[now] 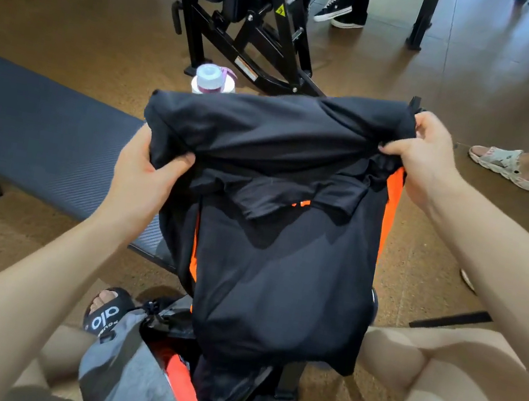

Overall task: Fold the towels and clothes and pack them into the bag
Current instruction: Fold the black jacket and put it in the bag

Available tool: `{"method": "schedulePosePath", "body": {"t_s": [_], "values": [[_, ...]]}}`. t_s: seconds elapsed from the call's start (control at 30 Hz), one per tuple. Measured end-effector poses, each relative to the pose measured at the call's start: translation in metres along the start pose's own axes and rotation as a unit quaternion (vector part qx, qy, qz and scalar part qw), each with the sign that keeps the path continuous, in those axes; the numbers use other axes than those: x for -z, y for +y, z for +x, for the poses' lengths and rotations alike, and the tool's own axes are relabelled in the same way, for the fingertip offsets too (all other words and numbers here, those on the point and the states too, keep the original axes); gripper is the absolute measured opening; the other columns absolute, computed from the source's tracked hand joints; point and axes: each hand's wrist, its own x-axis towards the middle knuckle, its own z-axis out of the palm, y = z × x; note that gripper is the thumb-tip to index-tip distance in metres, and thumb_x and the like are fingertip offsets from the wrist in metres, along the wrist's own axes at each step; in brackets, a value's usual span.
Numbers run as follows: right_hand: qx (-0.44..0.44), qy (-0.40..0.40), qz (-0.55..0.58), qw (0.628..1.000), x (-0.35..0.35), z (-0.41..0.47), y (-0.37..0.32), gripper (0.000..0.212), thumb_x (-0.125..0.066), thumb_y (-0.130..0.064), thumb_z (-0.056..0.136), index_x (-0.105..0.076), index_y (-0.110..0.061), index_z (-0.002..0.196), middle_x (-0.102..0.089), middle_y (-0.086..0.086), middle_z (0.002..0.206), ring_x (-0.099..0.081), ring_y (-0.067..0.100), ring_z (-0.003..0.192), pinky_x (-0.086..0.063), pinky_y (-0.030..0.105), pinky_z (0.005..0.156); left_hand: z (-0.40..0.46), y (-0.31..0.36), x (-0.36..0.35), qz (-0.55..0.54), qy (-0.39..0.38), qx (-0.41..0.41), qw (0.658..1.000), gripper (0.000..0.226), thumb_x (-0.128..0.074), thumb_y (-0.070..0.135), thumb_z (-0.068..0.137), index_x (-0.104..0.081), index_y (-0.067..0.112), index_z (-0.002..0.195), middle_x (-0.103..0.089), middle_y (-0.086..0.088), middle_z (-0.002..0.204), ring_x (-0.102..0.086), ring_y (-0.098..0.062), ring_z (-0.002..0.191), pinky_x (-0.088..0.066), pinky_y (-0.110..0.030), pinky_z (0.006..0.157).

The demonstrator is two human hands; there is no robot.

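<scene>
**Black garment held up over the open bag**

Above the grey fabric bag point(121, 372), a black garment with orange panels point(279, 272) hangs in the air, gripped at its folded top edge by both hands. On the left, the left hand point(142, 174) has its fingers curled round the near corner of the fold, thumb point(175, 165) pressed over the cloth. On the right, the right hand point(427, 150) pinches the other end of the fold, fingers closed on the fabric. The upper part of the garment is doubled over toward the person, so a thick roll of black cloth runs between the two hands, and the rest drapes straight down.

The garment's lower hem reaches the mouth of the bag, which sits on the floor between the person's knees; its zip is open and something orange-red point(183, 374) shows inside (what it is cannot be told). A black slide sandal with white lettering point(106, 314) lies just beside the bag on the left.

Behind the garment, a dark ribbed padded table point(42, 127) stretches away to the left. A clear water bottle with a pale lid point(211, 81) stands on the brown floor point(75, 31) beyond it, near a black metal exercise machine point(249, 24). Other people's feet show at the top and right.
</scene>
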Motion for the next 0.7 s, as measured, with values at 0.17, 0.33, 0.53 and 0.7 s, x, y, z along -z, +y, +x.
{"method": "schedulePosePath", "body": {"t_s": [0.17,0.33,0.53,0.7], "values": [[0.031,0.006,0.017,0.999,-0.002,0.005,-0.023,0.042,-0.065,0.011,0.060,-0.048,-0.020,0.082,-0.056,0.011,0.086,-0.059,0.022,0.085,-0.049,0.038,0.075,0.015,0.018,0.001,-0.011,-0.004,-0.023,1.000,0.030,-0.066,0.008,0.095,-0.059,0.021,0.121,-0.069,0.012,0.113,-0.063,0.004,0.104,-0.050,-0.015,0.089],[0.018,-0.013,0.026,0.999,-0.002,-0.007,-0.016,0.043,-0.066,0.010,0.059,-0.050,-0.017,0.088,-0.058,0.014,0.090,-0.062,0.024,0.085,-0.049,0.039,0.075,0.010,0.011,0.008,0.005,-0.008,0.003,1.000,0.028,-0.067,0.009,0.094,-0.061,0.024,0.116,-0.069,0.015,0.109,-0.063,0.006,0.100,-0.051,-0.018,0.088],[-0.041,-0.101,0.001,0.994,0.025,-0.054,0.022,0.075,-0.056,0.029,0.056,-0.065,-0.010,0.119,-0.072,0.016,0.114,-0.068,0.030,0.107,-0.055,0.040,0.085,-0.025,-0.012,0.032,0.071,-0.115,-0.008,0.991,0.038,-0.072,-0.005,0.075,-0.061,0.030,0.079,-0.066,0.013,0.073,-0.057,0.001,0.069,-0.045,-0.020,0.064],[-0.044,-0.232,-0.237,0.942,0.055,-0.100,0.070,0.058,-0.058,0.027,0.066,-0.069,-0.026,0.088,-0.071,-0.004,0.080,-0.063,0.019,0.079,-0.051,0.034,0.067,-0.064,-0.044,0.049,0.291,-0.335,-0.181,0.878,0.031,-0.048,0.008,0.059,-0.061,0.013,0.087,-0.060,0.003,0.084,-0.058,-0.021,0.080,-0.048,-0.038,0.070]]}}
